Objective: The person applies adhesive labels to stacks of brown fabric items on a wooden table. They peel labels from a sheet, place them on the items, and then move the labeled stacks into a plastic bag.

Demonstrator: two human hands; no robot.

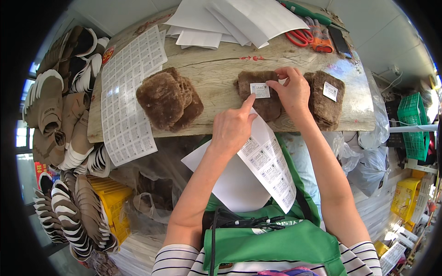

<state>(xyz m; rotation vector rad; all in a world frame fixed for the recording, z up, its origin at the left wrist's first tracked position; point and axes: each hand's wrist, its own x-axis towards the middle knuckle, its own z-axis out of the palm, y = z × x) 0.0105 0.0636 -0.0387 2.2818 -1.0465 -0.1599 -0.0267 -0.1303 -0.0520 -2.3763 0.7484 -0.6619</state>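
A brown fleecy pad (260,107) lies on the table in front of me, with a small white label (260,90) on its surface. My left hand (231,131) points its index finger onto the label's lower left edge, while its other fingers grip a sticker sheet (271,172) that hangs down over my apron. My right hand (292,92) has thumb and index finger pinched at the label's right edge. Just right of it sits a pile of brown pads (326,110), its top one bearing a label (330,91). An unlabelled pile of pads (165,99) stands to the left.
A long sticker sheet (126,96) hangs over the table's left front edge. White papers (239,20) lie at the back. Red scissors (300,37), an orange-grey glove (321,39) and a phone (340,41) are back right. Stacked shoes (62,115) crowd the left side.
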